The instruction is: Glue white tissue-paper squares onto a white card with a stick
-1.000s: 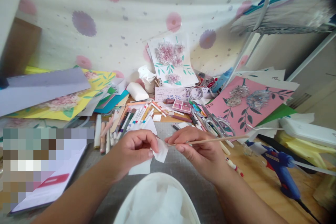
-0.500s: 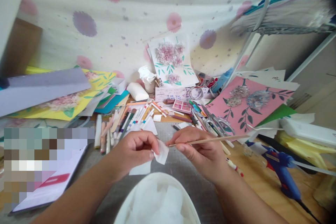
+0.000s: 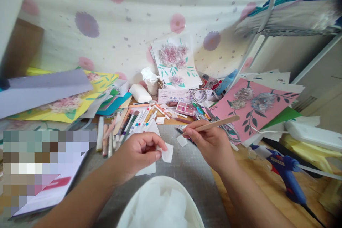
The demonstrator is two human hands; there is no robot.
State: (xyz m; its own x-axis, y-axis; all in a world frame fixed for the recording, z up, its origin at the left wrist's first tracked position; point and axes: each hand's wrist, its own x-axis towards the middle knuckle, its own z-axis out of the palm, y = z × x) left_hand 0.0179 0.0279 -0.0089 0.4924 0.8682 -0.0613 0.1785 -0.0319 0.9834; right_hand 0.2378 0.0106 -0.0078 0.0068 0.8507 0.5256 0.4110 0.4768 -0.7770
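My left hand [image 3: 145, 151] pinches a small square of thin white paper [image 3: 167, 153] between thumb and fingertips. A wooden craft stick [image 3: 219, 123] is in my right hand [image 3: 210, 142], slanting up to the right with its lower end near the fingertips. Just below that end a small white piece [image 3: 182, 140] shows by a dark pencil-like stick; whether the craft stick touches it I cannot tell. Another white sheet [image 3: 146, 169] lies under my left hand. Closest to me is a white bowl [image 3: 196, 208] holding many loose thin white papers.
Behind my hands lie several markers [image 3: 144, 115] and a pink palette [image 3: 185, 108]. A blue glue gun [image 3: 287, 171] rests at right, near a pink card with paper flowers [image 3: 256, 110]. A tablet-like screen [image 3: 50, 192] is at left, on the grey mat [image 3: 211, 192].
My right hand has moved right and away from the left hand, and the craft stick now tilts more steeply. The left hand still holds the paper square, shifted slightly right.
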